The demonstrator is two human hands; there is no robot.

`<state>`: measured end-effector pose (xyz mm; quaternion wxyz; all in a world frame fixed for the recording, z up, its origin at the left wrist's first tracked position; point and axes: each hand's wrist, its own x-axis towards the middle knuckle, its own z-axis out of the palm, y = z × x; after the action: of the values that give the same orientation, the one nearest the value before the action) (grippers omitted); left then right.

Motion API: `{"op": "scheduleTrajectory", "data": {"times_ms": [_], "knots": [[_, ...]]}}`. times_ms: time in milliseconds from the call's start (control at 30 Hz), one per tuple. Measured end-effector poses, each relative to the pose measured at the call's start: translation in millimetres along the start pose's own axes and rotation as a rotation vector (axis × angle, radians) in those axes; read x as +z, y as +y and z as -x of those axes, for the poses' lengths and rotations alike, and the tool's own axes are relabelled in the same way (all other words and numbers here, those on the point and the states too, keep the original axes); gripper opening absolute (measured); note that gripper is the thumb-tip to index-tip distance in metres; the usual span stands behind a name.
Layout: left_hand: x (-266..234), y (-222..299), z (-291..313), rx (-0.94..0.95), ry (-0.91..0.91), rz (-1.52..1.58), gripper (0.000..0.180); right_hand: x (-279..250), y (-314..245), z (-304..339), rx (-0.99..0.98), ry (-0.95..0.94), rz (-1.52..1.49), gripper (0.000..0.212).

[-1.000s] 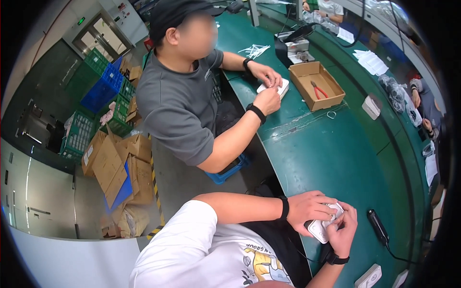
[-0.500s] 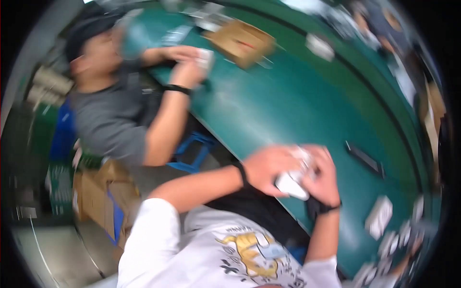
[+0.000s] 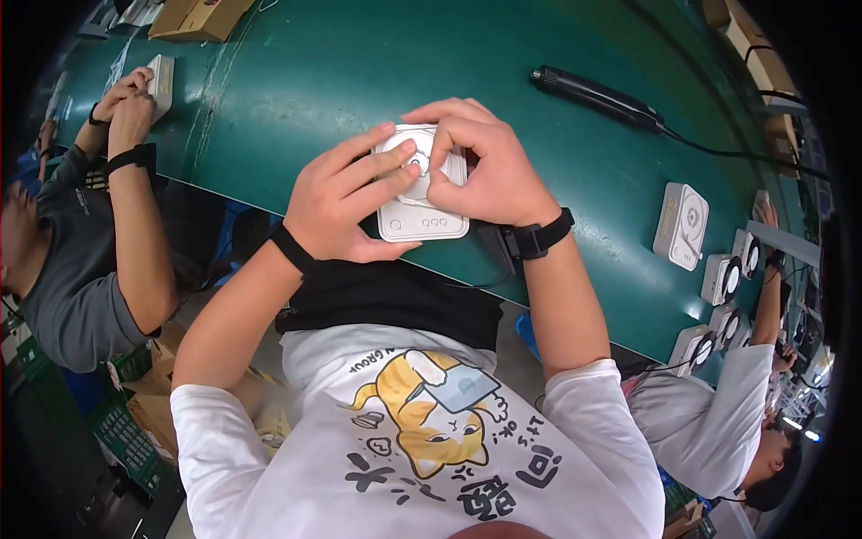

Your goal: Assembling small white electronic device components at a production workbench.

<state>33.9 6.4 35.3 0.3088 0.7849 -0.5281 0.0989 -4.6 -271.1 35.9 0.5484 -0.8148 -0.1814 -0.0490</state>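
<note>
A white box-shaped device (image 3: 422,226), shaped like a miniature record player, lies face up near the table's front edge. On its top is a round white disc (image 3: 404,144), with small round buttons along the side near me. My left hand (image 3: 337,193) grips the device, thumb at its near edge and fingertips across the disc. My right hand (image 3: 489,166) is curled over the right side, thumb and forefinger bent at the disc's edge. Whatever lies between those fingertips is hidden. Both wrists wear black bands.
A black electric screwdriver (image 3: 597,97) with a cord lies on the green table (image 3: 332,67), far right. Another white device (image 3: 681,225) stands at right, with several dark-ringed ones (image 3: 721,278) beyond. Co-workers sit on both sides; the left one holds a white device (image 3: 162,85). A cardboard box (image 3: 199,18) sits far left.
My view has swung to the right and become sharp. The white device, earlier tilted and mostly covered by my hands, now lies face up with both hands over it.
</note>
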Motion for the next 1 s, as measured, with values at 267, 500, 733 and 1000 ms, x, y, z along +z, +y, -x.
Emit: {"op": "scheduleTrajectory", "data": {"times_ms": [267, 500, 733, 1000], "knots": [[-11, 9, -2, -0.014, -0.111, -0.133, 0.076, -4, -4, 2, 0.11, -0.026, -0.132, 0.013], [-25, 29, -12, 0.009, -0.155, -0.26, 0.078, -8, -2, 2, 0.244, -0.085, -0.276, 0.016], [-64, 24, -18, -0.299, -0.233, 0.192, 0.066, 9, -11, 1, 0.175, 0.12, -0.016, 0.023], [-19, 46, -17, -0.465, 0.11, -0.095, 0.019, 11, 0, 2, 0.276, 0.092, -0.234, 0.02]]}}
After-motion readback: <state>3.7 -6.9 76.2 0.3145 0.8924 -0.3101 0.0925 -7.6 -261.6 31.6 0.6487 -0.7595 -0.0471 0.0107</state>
